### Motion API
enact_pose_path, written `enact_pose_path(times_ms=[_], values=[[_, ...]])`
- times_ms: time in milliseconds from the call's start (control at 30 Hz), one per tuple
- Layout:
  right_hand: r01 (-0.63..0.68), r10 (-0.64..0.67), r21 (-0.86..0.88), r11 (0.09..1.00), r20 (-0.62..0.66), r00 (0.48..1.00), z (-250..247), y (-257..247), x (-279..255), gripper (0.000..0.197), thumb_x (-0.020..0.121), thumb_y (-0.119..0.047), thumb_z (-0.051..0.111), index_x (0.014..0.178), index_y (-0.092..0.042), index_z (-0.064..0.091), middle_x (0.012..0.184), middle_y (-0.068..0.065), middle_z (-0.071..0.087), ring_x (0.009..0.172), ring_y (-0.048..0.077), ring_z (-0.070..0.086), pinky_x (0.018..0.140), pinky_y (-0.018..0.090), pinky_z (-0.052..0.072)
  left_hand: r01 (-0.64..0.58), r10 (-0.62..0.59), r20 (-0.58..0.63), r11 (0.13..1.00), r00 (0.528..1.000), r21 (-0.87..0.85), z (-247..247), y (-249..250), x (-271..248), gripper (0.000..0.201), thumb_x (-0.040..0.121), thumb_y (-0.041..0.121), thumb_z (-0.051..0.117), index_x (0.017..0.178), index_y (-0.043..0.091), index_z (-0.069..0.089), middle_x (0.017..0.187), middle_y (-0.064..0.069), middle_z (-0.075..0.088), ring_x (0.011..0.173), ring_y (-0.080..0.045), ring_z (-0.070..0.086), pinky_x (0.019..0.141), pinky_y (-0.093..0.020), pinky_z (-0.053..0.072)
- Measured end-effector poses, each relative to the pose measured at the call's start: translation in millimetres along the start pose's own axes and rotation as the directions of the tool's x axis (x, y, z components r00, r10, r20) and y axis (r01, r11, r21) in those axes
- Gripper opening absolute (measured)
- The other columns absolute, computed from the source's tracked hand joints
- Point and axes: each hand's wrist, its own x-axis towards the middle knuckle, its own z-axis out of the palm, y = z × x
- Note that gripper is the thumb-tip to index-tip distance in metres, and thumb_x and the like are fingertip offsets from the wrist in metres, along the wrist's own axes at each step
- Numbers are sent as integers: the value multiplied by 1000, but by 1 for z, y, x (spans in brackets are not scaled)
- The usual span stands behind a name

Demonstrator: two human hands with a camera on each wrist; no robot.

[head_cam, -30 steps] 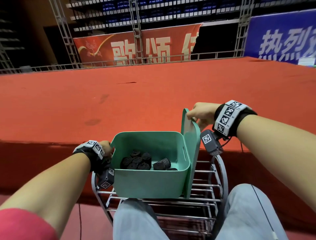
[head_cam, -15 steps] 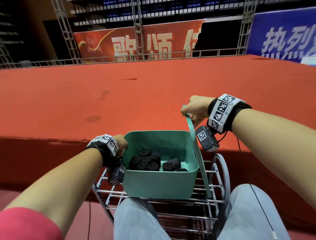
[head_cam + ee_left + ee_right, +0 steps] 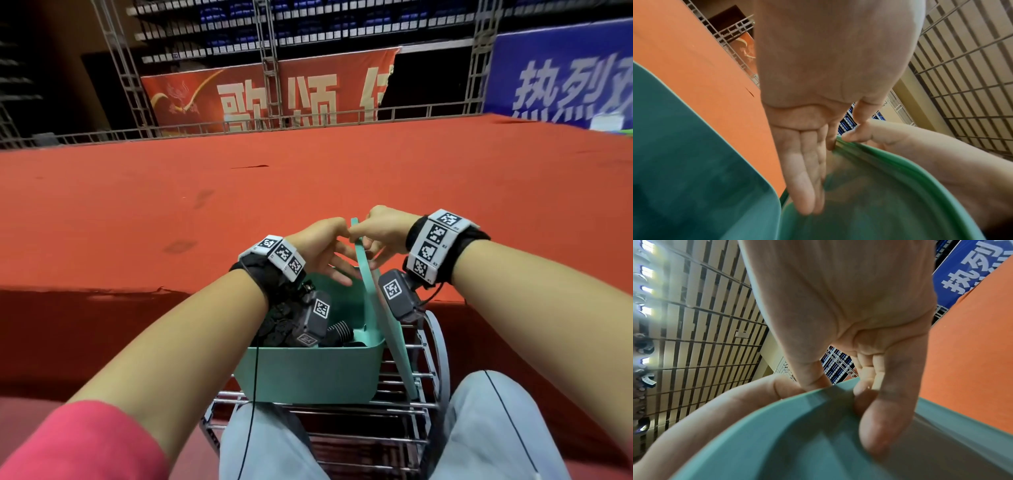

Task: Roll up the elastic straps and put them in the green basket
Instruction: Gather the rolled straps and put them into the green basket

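Note:
The green basket (image 3: 308,373) stands on a wire rack in front of my knees. Several rolled black elastic straps (image 3: 339,330) lie inside it, partly hidden by my left wrist camera. A matching green lid (image 3: 397,356) stands on edge along the basket's right side. My right hand (image 3: 373,236) pinches the lid's top edge, thumb on one face and curled fingers on the other (image 3: 869,402). My left hand (image 3: 337,260) meets it there. Its straight fingers (image 3: 807,170) lie flat against the inner face of the lid (image 3: 869,194).
The metal wire rack (image 3: 404,411) holds the basket between my legs (image 3: 496,428). Beyond it a raised, red-carpeted stage (image 3: 239,205) spreads wide, its front edge just behind the basket. Railings and banners stand far back.
My left hand has let go of the basket's left rim and moved up and right to the top of the lid. The right hand has kept hold of the lid, drawing its top inward.

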Motion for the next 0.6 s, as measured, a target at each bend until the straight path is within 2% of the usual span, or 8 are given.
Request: enact_pose_path(times_ms=[100,167,233,267,333,400,500,600], values=[[15,-17,34,999,64,998,-2,7,-1,18,91,-8,57,101,7,59,78,18,58,59,28,66,66,48,62,14,-14,-31,1000,999,-12,5,3,1,33,90,26,34,107,9,56,88,-11,67,76,-32,70,77,-45,58],[20,-29,76,997,123,992,-2,14,0,19,93,-3,49,106,4,61,81,17,58,63,27,64,74,54,61,31,-33,-105,999,994,-14,9,5,1,25,92,24,41,102,6,56,85,-10,64,67,-28,69,65,-39,60],[16,-34,123,992,141,989,-2,20,1,25,94,2,44,111,-4,60,88,17,58,68,26,63,75,53,61,41,-29,-219,998,975,51,12,5,1,15,94,15,51,100,3,58,80,-11,64,56,-24,67,51,-32,55],[12,-34,156,988,139,990,-2,24,2,28,94,4,43,115,-8,58,91,18,59,70,27,63,74,52,61,53,-25,-277,994,960,93,12,4,3,14,92,8,55,102,-1,59,79,-14,64,55,-25,66,49,-32,55],[-7,-25,215,977,146,989,-4,32,3,31,95,3,43,121,-9,55,95,19,61,76,30,64,74,52,60,84,-17,-365,982,931,167,8,-1,6,17,87,-1,57,103,-5,59,81,-19,63,60,-29,65,56,-36,56],[-28,-2,205,978,144,990,-6,42,5,31,96,0,43,124,-7,54,96,18,59,78,30,62,77,51,60,90,0,-431,978,903,188,1,-4,6,16,85,-3,54,100,-6,59,79,-19,61,61,-28,63,59,-36,55],[-67,59,80,995,102,993,-9,61,9,31,96,-1,47,127,-5,53,98,14,55,78,26,57,73,43,57,82,1,-492,986,871,145,-20,-11,-1,21,85,-6,52,105,-10,59,83,-20,61,65,-30,63,65,-40,56],[-105,110,-80,991,59,992,-10,85,18,36,93,-6,59,128,-7,54,114,15,58,85,25,56,72,37,55,108,-49,-521,991,852,84,-48,-24,-14,12,83,-11,51,92,-9,58,80,-21,60,68,-33,62,75,-46,53]])
